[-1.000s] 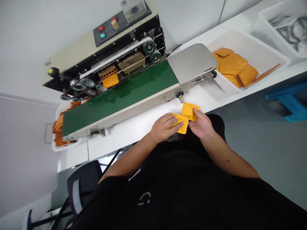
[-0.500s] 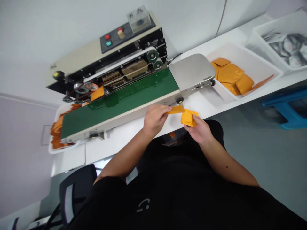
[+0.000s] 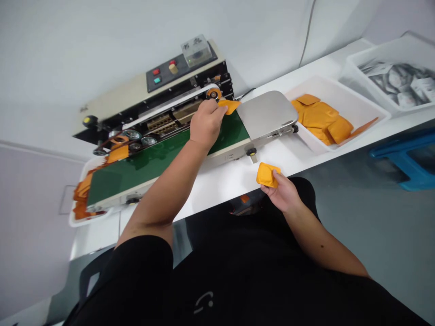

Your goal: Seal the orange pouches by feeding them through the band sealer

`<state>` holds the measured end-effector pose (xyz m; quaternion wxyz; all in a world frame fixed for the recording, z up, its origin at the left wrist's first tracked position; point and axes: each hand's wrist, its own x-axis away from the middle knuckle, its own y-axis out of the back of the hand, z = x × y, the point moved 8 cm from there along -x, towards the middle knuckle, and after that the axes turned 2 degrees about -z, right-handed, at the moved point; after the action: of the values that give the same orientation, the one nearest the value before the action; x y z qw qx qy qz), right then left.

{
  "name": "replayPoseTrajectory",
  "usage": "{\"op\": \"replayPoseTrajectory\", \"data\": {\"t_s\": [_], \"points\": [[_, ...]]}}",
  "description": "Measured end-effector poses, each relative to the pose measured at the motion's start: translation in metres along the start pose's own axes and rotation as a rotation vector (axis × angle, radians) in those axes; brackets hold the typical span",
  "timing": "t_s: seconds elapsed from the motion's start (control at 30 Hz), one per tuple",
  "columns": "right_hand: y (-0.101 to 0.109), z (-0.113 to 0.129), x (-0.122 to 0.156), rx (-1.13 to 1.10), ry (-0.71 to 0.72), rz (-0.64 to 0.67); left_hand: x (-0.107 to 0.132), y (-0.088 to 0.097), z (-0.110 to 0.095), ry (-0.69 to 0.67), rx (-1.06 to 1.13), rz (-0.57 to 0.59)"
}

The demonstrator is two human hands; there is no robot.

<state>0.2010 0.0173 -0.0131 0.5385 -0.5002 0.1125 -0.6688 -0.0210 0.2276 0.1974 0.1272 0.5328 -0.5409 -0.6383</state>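
My left hand (image 3: 207, 121) is closed on an orange packet (image 3: 229, 106), holding it by the rollers at the right end of the band sealing machine (image 3: 117, 102). Below that packet runs the machine's green belt (image 3: 142, 165). In front of the table edge, my right hand (image 3: 282, 192) grips another orange packet (image 3: 267, 175) between thumb and fingers. A further orange packet (image 3: 118, 153) sits at the left end of the machine, close to the rollers there.
A white bin (image 3: 370, 97) with several orange packets stands right of the metal end plate (image 3: 268, 115). Beyond it, another bin (image 3: 414, 50) holds grey-and-white packets. At the belt's left end is a bin (image 3: 73, 219) of orange packets. A blue stool (image 3: 408, 158) stands at right.
My left hand has carried its orange packet up and away from the right hand to the machine's rollers. The packet at the left end has shifted further left. My right hand keeps its packet.
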Motion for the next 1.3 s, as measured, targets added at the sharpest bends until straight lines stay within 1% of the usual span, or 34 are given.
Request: {"op": "replayPoseTrajectory", "data": {"t_s": [0.27, 0.4, 0.47, 0.53, 0.6, 0.67, 0.7, 0.73, 0.8, 0.83, 0.87, 0.9, 0.97, 1.07, 1.17, 1.3], "points": [[0.0, 0.002, -0.003, -0.005, -0.024, -0.011, -0.003, 0.0, -0.001, -0.003, -0.015, -0.036], [0.0, 0.0, -0.003, -0.007, -0.04, -0.018, -0.008, -0.001, 0.004, -0.011, 0.018, -0.049], [0.0, -0.001, -0.003, -0.008, -0.044, -0.027, -0.01, 0.004, 0.004, -0.006, 0.015, -0.058], [0.0, -0.002, -0.002, -0.01, -0.046, -0.025, -0.005, 0.015, -0.003, 0.003, -0.016, -0.068], [0.0, -0.003, -0.002, -0.013, -0.049, -0.013, 0.01, 0.027, -0.022, 0.002, -0.081, -0.063], [0.001, -0.004, -0.002, -0.013, -0.054, -0.006, 0.037, 0.036, -0.056, -0.042, -0.148, -0.035], [0.001, -0.006, -0.002, -0.011, -0.055, -0.004, 0.055, 0.036, -0.078, -0.097, -0.161, -0.008], [0.0, -0.007, -0.002, -0.007, -0.057, 0.0, 0.074, 0.035, -0.103, -0.178, -0.154, 0.023], [-0.003, -0.011, -0.001, 0.001, -0.061, 0.032, 0.114, 0.024, -0.15, -0.356, -0.084, 0.128], [-0.007, -0.013, 0.0, 0.003, -0.059, 0.056, 0.132, 0.015, -0.168, -0.405, -0.047, 0.193], [-0.01, -0.014, 0.001, 0.004, -0.055, 0.081, 0.147, 0.007, -0.181, -0.435, -0.01, 0.245], [-0.013, -0.016, 0.002, 0.008, -0.052, 0.104, 0.159, -0.002, -0.189, -0.433, 0.016, 0.286], [-0.019, -0.018, 0.005, 0.025, -0.051, 0.135, 0.174, -0.017, -0.191, -0.37, 0.045, 0.343], [-0.022, -0.021, 0.009, 0.066, -0.067, 0.147, 0.185, -0.03, -0.179, -0.261, 0.071, 0.378], [-0.02, -0.023, 0.01, 0.094, -0.07, 0.121, 0.194, -0.032, -0.172, -0.241, 0.077, 0.377], [-0.018, -0.028, 0.012, 0.121, -0.078, 0.09, 0.197, -0.025, -0.17, -0.262, 0.066, 0.333]]}}
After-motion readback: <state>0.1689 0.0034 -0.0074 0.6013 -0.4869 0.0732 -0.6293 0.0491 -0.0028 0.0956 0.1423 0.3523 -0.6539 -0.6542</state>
